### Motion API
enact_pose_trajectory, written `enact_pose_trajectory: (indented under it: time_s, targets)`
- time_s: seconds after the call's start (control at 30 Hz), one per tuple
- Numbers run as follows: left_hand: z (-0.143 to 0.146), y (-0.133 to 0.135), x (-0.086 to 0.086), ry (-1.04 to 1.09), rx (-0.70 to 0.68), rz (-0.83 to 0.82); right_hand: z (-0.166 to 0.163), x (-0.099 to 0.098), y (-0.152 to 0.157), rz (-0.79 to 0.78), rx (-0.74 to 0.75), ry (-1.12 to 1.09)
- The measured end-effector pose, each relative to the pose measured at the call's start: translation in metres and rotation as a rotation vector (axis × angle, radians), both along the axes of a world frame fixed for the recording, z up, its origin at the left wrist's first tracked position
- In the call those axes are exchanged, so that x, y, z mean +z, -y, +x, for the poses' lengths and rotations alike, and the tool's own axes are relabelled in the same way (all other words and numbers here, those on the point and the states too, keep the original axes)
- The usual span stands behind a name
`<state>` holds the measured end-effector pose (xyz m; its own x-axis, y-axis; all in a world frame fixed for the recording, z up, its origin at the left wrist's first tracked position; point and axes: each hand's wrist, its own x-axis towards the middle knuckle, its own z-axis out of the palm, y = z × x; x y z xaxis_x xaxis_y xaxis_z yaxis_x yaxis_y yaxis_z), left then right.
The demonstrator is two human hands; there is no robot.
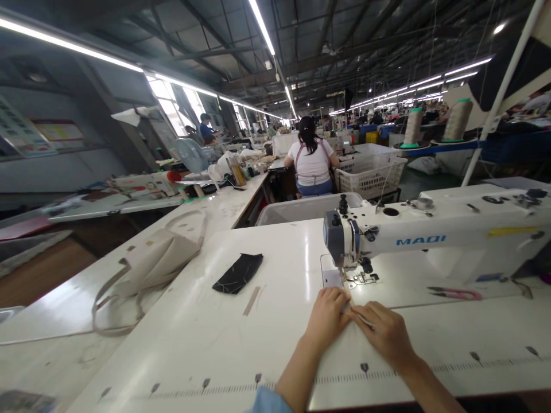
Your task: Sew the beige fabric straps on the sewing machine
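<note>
Just in front of the sewing machine's (pixel 430 235) needle and presser foot (pixel 361 278), my two hands meet on the white table. My left hand (pixel 328 314) is closed, its bent fingers near the metal needle plate (pixel 332 279). Close beside it, my right hand (pixel 383 331) pinches with thumb and fingertips. Between the fingertips shows a small pale piece of material (pixel 346 306), mostly hidden by both hands. Its exact kind is too small to tell. Pink-handled thread snips (pixel 456 293) lie on the table right of my hands, below the machine's arm.
A black fabric piece (pixel 239 273) and a beige strip (pixel 251 301) lie left of my hands. Farther left rests a cream bag with straps (pixel 161 258). Behind the table are a grey bin (pixel 297 209), a white basket (pixel 370 175) and a seated person (pixel 310 163). Thread cones (pixel 412 127) stand at right.
</note>
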<state>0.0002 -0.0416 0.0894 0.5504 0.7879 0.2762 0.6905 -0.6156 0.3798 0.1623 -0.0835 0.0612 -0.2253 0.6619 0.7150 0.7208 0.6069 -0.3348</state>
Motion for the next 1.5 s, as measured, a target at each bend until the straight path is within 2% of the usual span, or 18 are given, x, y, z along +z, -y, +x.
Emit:
enact_pose_trajectory:
  time_s: [0.33, 0.57, 0.83, 0.97, 1.23, 1.4, 1.5]
  targets:
    - [0.001, 0.001, 0.004, -0.030, 0.051, 0.009, 0.000, 0.005, 0.000, 0.012, 0.013, -0.097]
    - [0.001, -0.001, 0.000, -0.032, 0.008, 0.022, -0.001, 0.000, -0.002, -0.090, -0.066, 0.085]
    - [0.000, -0.003, 0.000, 0.021, 0.012, 0.005, -0.006, -0.005, -0.008, -0.156, -0.148, 0.159]
    - [-0.001, -0.005, 0.000, 0.014, -0.002, 0.026, -0.007, 0.000, -0.005, -0.130, -0.170, 0.154]
    - [0.003, -0.013, 0.003, -0.148, 0.077, 0.134, -0.009, 0.012, -0.010, -0.058, -0.132, 0.104]
    - [-0.008, -0.027, -0.004, -0.146, 0.040, 0.266, 0.000, 0.029, 0.018, -0.011, -0.144, 0.105]
    - [-0.010, -0.050, -0.010, -0.045, -0.001, 0.421, 0.028, 0.022, 0.045, -0.036, -0.007, 0.202]
